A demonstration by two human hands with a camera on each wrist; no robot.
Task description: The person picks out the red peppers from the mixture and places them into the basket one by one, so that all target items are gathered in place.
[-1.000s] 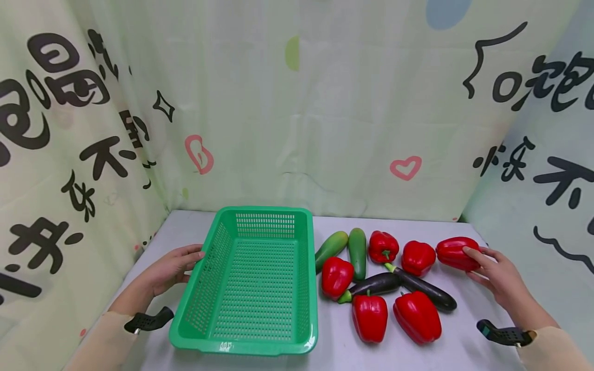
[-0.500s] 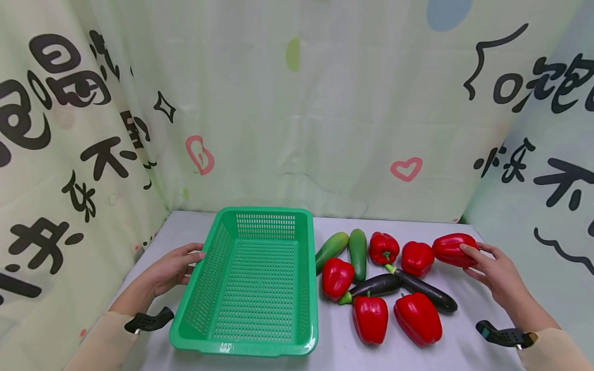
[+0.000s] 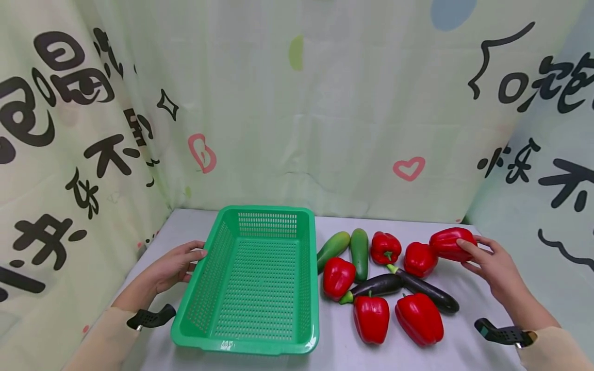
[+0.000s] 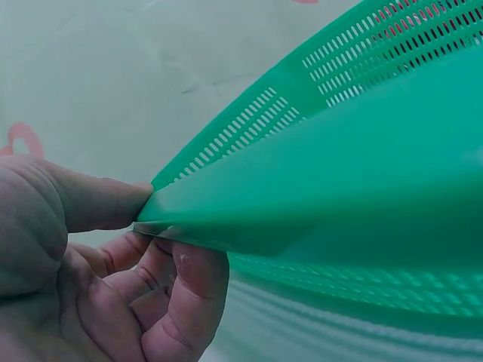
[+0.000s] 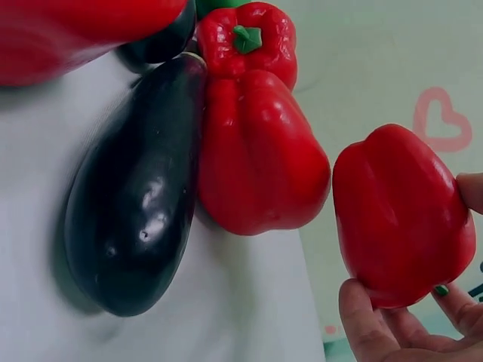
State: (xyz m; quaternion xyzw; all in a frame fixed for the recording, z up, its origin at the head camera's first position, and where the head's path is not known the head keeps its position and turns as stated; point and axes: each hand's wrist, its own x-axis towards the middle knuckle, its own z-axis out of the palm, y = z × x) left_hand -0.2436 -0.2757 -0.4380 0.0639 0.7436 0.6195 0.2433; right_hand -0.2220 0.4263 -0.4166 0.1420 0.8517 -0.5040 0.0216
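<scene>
My left hand [image 3: 176, 265] pinches the left rim of a green plastic basket [image 3: 313, 288], thumb over the rim and fingers curled beneath it in the left wrist view. Nothing lies inside the basket. At the far right my right hand [image 3: 494, 265] holds a red bell pepper [image 3: 450, 243] between thumb and fingers. In the right wrist view that held pepper [image 5: 404, 219] appears beside another red bell pepper [image 5: 260, 158], with a dark eggplant [image 5: 136, 196] further left. A small green stem shows by the fingers under the held pepper.
Right of the basket, two green zucchini [image 3: 359, 252], two eggplants [image 3: 429, 292] and several red bell peppers [image 3: 419, 319] lie close together on the white table [image 3: 343, 350]. A printed curtain [image 3: 260, 154] hangs behind and along both sides.
My right hand has shifted slightly left and up with the red bell pepper, which now overlaps the neighbouring pepper in the head view. My left hand keeps its hold on the basket rim.
</scene>
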